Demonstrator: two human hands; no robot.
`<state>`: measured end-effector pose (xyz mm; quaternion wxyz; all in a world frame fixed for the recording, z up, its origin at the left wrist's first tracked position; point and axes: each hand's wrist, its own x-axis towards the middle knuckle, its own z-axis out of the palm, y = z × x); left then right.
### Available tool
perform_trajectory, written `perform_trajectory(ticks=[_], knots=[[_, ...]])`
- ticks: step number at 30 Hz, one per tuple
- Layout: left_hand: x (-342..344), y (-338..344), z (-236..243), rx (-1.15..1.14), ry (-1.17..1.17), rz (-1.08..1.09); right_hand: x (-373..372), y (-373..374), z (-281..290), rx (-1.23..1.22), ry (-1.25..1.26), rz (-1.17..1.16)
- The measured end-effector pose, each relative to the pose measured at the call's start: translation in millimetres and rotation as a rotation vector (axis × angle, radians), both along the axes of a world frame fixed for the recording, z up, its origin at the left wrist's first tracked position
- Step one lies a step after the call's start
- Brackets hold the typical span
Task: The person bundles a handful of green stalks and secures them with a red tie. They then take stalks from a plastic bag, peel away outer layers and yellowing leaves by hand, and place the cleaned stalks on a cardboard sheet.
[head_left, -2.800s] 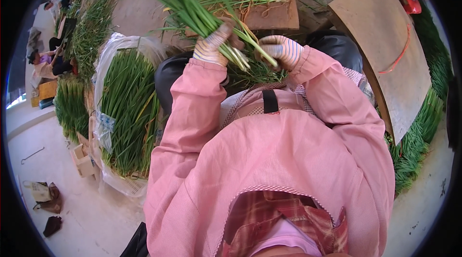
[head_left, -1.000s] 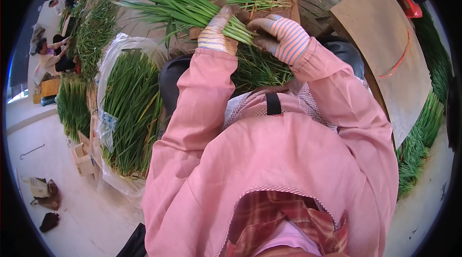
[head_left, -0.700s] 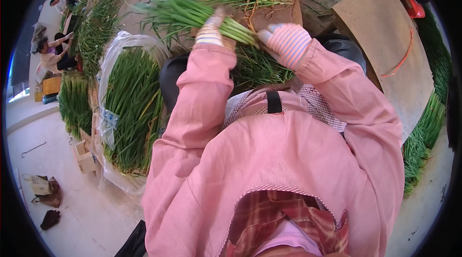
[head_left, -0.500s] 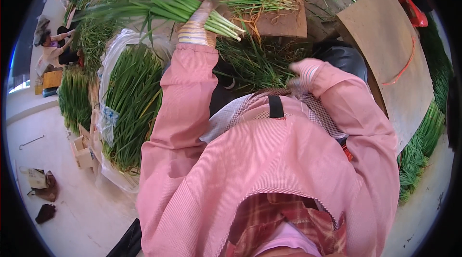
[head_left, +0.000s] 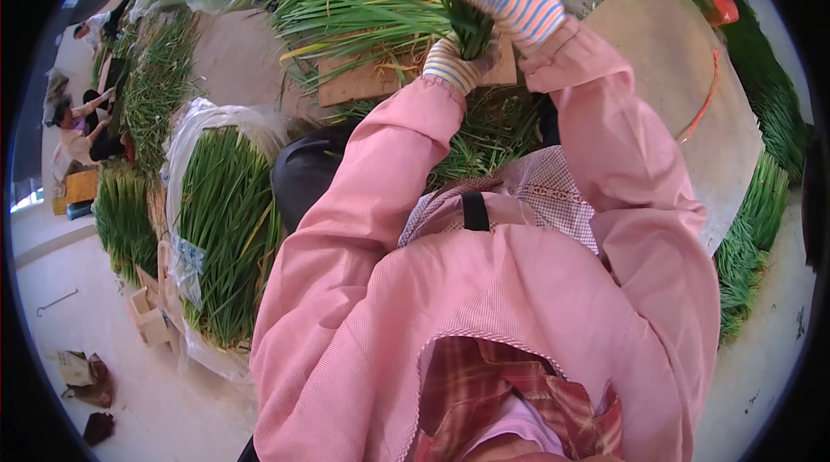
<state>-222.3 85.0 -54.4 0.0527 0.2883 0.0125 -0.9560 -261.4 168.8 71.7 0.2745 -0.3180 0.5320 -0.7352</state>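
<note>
A bunch of garlic chives (head_left: 471, 23) is held upright in front of me, its long green leaves fanning out past the top edge of the picture. My left hand (head_left: 456, 64), in a striped glove, is closed round the bunch's lower end. Higher up, my right hand (head_left: 523, 8) is gripped across the leaves, its thumb lying over the front; some of its fingers are hidden behind the greens. A heap of loose chives (head_left: 359, 8) lies just beyond on a brown board (head_left: 341, 86).
At left stands a plastic-lined crate packed with chives (head_left: 226, 229), with another upright bundle (head_left: 127, 216) beside it. A large tan board (head_left: 683, 73) leans at right, an orange cord (head_left: 707, 99) on it. Cut greens (head_left: 488, 138) lie below my hands. Two people sit far left.
My left hand has moved right, turning the chives from lying sideways to upright. My right hand has risen from near my lap and taken hold of the bunch.
</note>
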Motion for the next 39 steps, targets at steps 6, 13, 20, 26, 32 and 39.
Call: perform_trajectory(ticks=[6,13,20,26,32,39], knots=[[-18.5,-13.0,10.7,-0.007,0.153,-0.08,-4.4,-20.4,-26.6,0.105,-0.164,-0.146],[52.5,-36.3,71.1,-0.704,0.074,-0.004,-17.1,4.1,-3.5,0.108,-0.043,-0.094],[83.4,-18.0,86.5,-0.641,0.11,0.226,61.3,12.9,-68.2,0.407,-0.03,0.22],[91.8,-32.3,77.8,-0.501,-0.007,0.358,91.8,44.0,-47.6,0.555,-0.143,0.217],[130.0,-116.1,105.6,-0.714,0.291,0.552,108.6,109.7,-47.1,0.594,-0.213,0.37],[131.0,-34.4,110.7,-0.732,0.234,0.416,56.4,106.3,-72.1,1.089,0.706,0.209]])
